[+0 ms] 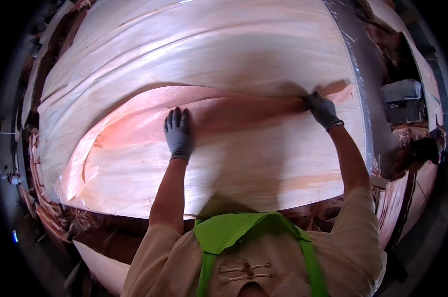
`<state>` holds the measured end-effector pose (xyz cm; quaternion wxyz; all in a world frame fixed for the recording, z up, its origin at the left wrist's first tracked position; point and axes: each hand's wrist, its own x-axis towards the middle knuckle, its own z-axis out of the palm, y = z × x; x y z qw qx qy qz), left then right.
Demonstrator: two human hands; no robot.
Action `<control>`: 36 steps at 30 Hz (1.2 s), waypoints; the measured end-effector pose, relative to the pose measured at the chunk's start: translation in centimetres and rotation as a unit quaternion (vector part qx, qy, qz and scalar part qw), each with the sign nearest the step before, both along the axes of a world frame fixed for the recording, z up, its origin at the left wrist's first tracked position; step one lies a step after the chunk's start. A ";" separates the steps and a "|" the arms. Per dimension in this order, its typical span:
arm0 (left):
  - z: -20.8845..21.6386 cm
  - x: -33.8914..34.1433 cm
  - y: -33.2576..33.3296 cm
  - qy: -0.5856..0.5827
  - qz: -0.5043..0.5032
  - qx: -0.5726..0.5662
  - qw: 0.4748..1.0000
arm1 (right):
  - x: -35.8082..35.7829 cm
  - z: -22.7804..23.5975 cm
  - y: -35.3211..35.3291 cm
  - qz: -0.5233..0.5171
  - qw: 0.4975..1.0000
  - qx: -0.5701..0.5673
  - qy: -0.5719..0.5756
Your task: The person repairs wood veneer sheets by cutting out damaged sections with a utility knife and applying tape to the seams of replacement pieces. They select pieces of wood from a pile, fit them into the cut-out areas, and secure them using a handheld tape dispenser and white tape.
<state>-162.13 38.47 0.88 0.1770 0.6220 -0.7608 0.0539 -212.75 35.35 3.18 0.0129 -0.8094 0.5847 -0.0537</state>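
Observation:
A long strip of reddish wood veneer (224, 111) lies across a broad pale veneer sheet (234, 158). The strip is wavy, and its left part curves down toward the near left edge of the sheet. My left hand (178, 131), in a grey glove, rests on the strip's middle with its fingers stretched out. Toward the right end, my gloved right hand (324, 110) is closed on the strip, which looks bunched there. Past that hand, a torn end of the strip (340, 93) sticks out. The right thumb is partly hidden.
A dark band (370, 99) with a frayed edge runs along the sheet's right side. Beyond it sit grey blocks (403, 101). Broken veneer scraps (48, 215) pile up at the left, and a curved veneer piece (102, 265) lies near my left elbow.

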 end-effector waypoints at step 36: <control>8.9 27.1 -6.9 -0.196 0.202 0.076 0.957 | 21.5 -3.7 -2.7 -0.184 0.927 0.208 -0.254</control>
